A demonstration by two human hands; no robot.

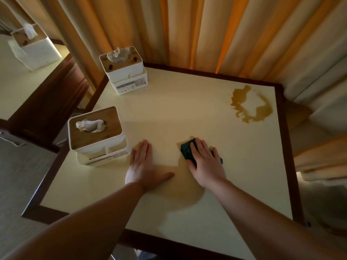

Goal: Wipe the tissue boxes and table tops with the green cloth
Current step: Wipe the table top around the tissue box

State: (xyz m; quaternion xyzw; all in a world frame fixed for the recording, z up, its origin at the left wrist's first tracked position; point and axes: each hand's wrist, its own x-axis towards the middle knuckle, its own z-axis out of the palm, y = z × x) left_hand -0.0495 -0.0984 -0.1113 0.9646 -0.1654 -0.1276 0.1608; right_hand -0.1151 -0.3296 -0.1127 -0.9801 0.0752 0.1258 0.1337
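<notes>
One green cloth [187, 151] lies folded flat on the table top [187, 102], under our right hand [204, 162], whose straight fingers press it down without curling round it; soft, thin and light, it should slide best under a flat palm, we judge. To the left of the cloth our left hand [144, 166] rests flat and empty on the table, with the near tissue box [97, 136] just beyond it, probably light enough to shift unless steadied by its sides. Beyond the cloth sit a second tissue box [124, 70] and a brown spill [251, 104].
</notes>
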